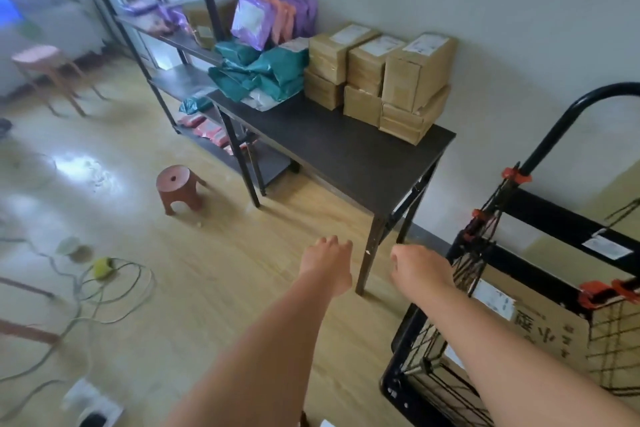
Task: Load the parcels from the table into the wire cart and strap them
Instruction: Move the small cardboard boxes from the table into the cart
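Left hand (325, 258) and right hand (417, 265), lower centre, are loosely curled and empty, short of the desk (346, 156) carrying brown boxes (398, 80).

Upside-down printed characters mark the cardboard box (549, 303); none can be read.

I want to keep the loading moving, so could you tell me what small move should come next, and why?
Probably reach both hands forward to the top brown box of the stack at the table's right end. The left hand and right hand hold nothing and are short of the table. That stack is nearest them, and the wire cart stands just to the right.
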Demonstrator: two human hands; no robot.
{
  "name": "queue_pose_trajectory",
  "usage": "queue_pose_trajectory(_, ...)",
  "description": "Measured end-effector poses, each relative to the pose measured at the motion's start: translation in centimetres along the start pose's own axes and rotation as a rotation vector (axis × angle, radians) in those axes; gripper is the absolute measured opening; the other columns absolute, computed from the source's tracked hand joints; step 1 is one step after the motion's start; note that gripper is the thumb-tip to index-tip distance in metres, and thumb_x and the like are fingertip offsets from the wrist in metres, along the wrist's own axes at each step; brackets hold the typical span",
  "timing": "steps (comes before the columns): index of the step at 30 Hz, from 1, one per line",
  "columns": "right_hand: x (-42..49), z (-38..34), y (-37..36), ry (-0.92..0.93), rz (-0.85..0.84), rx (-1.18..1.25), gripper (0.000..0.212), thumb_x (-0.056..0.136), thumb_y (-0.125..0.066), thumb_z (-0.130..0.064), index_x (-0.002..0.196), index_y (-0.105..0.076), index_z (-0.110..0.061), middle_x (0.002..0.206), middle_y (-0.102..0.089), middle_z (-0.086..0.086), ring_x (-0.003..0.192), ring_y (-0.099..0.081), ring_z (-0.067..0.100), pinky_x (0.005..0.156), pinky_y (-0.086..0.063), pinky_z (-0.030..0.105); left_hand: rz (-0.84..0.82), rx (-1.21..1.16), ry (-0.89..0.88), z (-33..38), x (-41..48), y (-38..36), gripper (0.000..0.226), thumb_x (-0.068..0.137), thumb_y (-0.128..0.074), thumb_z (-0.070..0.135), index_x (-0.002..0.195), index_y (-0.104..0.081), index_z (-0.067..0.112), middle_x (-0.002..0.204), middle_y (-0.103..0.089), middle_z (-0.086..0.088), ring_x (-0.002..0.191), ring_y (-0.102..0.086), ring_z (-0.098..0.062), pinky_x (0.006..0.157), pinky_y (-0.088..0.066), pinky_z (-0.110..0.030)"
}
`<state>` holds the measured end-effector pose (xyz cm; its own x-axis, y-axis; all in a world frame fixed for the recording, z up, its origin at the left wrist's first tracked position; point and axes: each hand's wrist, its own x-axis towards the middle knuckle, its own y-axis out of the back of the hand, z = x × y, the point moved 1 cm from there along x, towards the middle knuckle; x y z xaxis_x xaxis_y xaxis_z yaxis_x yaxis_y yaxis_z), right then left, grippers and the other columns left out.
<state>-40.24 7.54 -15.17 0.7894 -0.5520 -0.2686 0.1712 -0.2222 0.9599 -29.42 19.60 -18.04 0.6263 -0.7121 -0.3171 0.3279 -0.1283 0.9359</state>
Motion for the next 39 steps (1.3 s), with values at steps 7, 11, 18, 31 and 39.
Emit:
queue_pose_trajectory(7, 2.7, -6.3, 2.1, -0.062, 0.054, 0.106, 0.018, 0.096, -0.052, -0.021, 0.11, -0.062, -0.025, 0.1, -0.062, -0.005, 0.083, -0.057, 0.015, 0.059, -0.044, 0.026, 0.099, -0.177, 0.043, -6.9, 1.3, 3.4, 0.057, 0.086, -0.056, 0.013, 0.141, -0.042, 0.021, 0.132, -0.049, -0.007, 0.122, -0.046, -0.029, 0.092, -0.048, -0.039)
queue_pose_trajectory(11, 4.9, -7.8, 3.8, -0.081, 0.103, 0.216, 0.026, 0.097, -0.053, -0.027, 0.123, -0.059, -0.025, 0.117, -0.059, -0.006, 0.088, -0.057, 0.013, 0.068, -0.049, 0.026, 0.15, -0.25, 0.078, -8.8, 2.4, 3.9, 0.056, 0.087, -0.056, 0.014, 0.14, -0.043, 0.023, 0.131, -0.05, -0.004, 0.123, -0.046, -0.025, 0.092, -0.047, -0.036)
queue_pose_trajectory(18, 11.5, -9.4, 4.9, -0.152, 0.096, 0.33, 0.027, 0.096, -0.052, -0.03, 0.123, -0.057, -0.029, 0.114, -0.057, -0.007, 0.09, -0.057, 0.014, 0.069, -0.051, 0.028, 0.204, -0.26, 0.106, -10.5, 7.5, 6.4, 0.055, 0.087, -0.056, 0.017, 0.14, -0.043, 0.025, 0.131, -0.052, -0.001, 0.119, -0.049, -0.021, 0.086, -0.047, -0.032)
queue_pose_trajectory(31, 28.4, -9.6, 7.4, -0.188, 0.043, 0.437, 0.028, 0.096, -0.056, -0.031, 0.123, -0.058, -0.029, 0.119, -0.061, -0.006, 0.1, -0.062, 0.013, 0.078, -0.056, 0.029, 0.118, -0.204, 0.145, -13.5, 23.6, 13.2, 0.057, 0.09, -0.053, 0.022, 0.144, -0.037, 0.027, 0.136, -0.047, 0.0, 0.124, -0.046, -0.022, 0.087, -0.044, -0.033)
queue_pose_trajectory(39, 33.9, -10.3, 9.1, -0.19, 0.031, 0.469, 0.032, 0.096, -0.057, -0.031, 0.128, -0.056, -0.029, 0.122, -0.06, -0.007, 0.092, -0.058, 0.008, 0.054, -0.037, 0.016, 0.125, -0.268, 0.178, -15.3, 28.7, 14.8, 0.056, 0.092, -0.055, 0.021, 0.145, -0.036, 0.026, 0.137, -0.047, 0.001, 0.127, -0.044, -0.021, 0.086, -0.044, -0.03)
